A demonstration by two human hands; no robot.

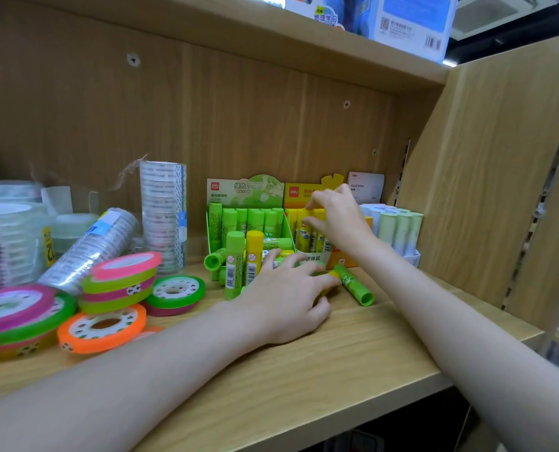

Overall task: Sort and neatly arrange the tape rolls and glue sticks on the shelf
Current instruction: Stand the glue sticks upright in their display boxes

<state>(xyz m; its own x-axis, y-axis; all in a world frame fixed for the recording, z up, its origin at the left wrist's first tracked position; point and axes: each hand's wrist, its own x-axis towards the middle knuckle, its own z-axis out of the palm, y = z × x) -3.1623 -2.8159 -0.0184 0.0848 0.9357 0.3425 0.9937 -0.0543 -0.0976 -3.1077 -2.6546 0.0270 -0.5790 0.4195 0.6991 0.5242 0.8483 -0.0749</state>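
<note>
Coloured tape rolls (115, 282) lay stacked at the shelf's (353, 370) left. The left hand (284, 301) rested, fingers spread, on loose glue sticks (235, 265) at centre. The right hand (337, 216) pinched a yellow glue stick (304, 234) standing in the yellow box (296, 192).

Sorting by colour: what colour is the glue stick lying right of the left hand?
Green, head view.

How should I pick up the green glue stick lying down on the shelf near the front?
Probably pinch the green glue stick across its middle, coming from above. It lies flat on the shelf, its round sides exposed, with free space on its right side; the left hand crowds its far end.
</note>
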